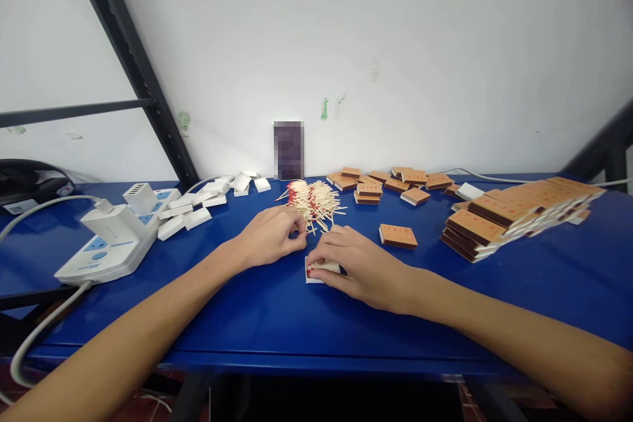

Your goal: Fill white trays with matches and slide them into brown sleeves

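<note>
In the middle of the blue table, a loose pile of matches with red heads lies in front of me. My left hand is at the near left edge of this pile, its fingers curled into a pinch. Whatever the pinch may hold is hidden. Just in front of me sits a small white matchbox tray. My right hand reaches over it, thumb and fingers closed round a few matches whose red heads show at the tray's left end. That hand covers much of the tray.
White matchbox trays lie heaped to the left, beside a power strip with plugged-in chargers. Orange matchboxes are scattered right of the pile, with a large stack farther right. A pixelated dark rectangle stands against the wall.
</note>
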`<action>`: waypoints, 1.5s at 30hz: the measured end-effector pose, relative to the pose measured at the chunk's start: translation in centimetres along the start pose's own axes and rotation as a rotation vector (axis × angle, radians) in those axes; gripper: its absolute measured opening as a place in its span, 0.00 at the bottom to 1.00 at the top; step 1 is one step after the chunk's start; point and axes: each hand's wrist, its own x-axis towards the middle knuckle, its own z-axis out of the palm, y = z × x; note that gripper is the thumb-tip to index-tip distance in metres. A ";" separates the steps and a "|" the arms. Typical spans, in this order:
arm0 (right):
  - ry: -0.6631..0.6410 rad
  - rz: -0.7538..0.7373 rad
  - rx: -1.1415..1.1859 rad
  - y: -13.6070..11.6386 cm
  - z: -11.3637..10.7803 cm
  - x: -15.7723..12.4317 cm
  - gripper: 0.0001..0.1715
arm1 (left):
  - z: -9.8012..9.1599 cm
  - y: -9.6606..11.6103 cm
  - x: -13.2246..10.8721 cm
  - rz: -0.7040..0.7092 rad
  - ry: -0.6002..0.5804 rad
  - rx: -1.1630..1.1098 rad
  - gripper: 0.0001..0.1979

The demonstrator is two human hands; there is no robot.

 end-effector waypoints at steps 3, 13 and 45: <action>0.093 0.060 -0.073 0.4 -0.4 0.0 0.11 | 0.9 0.5 0.2 -0.049 0.060 0.090 0.09; -0.030 0.404 -0.216 3.2 -1.6 -0.5 0.10 | 0.4 0.6 -0.1 -0.081 -0.108 0.307 0.10; -0.012 0.275 -0.215 4.6 0.0 -0.7 0.07 | 1.5 1.1 1.5 0.224 -0.047 0.071 0.12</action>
